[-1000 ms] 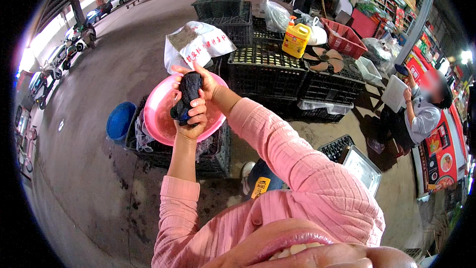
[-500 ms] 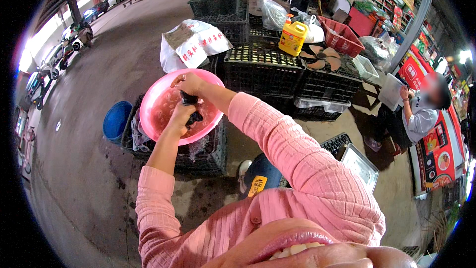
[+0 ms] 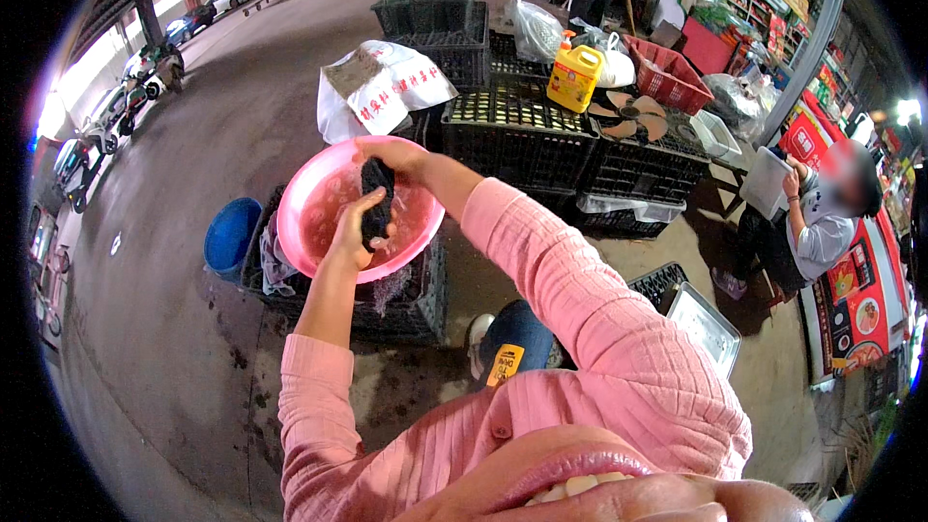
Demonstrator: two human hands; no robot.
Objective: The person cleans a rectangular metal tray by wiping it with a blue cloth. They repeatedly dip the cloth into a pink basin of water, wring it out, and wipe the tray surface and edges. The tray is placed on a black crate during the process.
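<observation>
A pink basin point(image 3: 293, 234) holding reddish, bubbly water stands on a black crate point(image 3: 414, 304). Over the water, a wet black cloth point(image 3: 378, 195) stretches between my two hands, bunched lengthwise. My left hand point(image 3: 358, 230) is closed round its lower end on the near side. At the far rim, my right hand point(image 3: 398, 159) grips the upper end, its fingers partly hidden by the cloth. Whether it is a garment or a plain rag I cannot tell.
Left of the crate stands a blue bucket point(image 3: 232, 237); a greyish cloth point(image 3: 278, 266) hangs beside the basin. Beyond are stacked black crates point(image 3: 517, 140), a yellow jug point(image 3: 574, 77), a fan blade point(image 3: 633, 118) and a red basket point(image 3: 672, 77). A person point(image 3: 817, 208) sits at right.
The black cloth, earlier more crumpled and lower in the basin, is now drawn out between my hands. My right hand has moved right toward the basin's far rim.
</observation>
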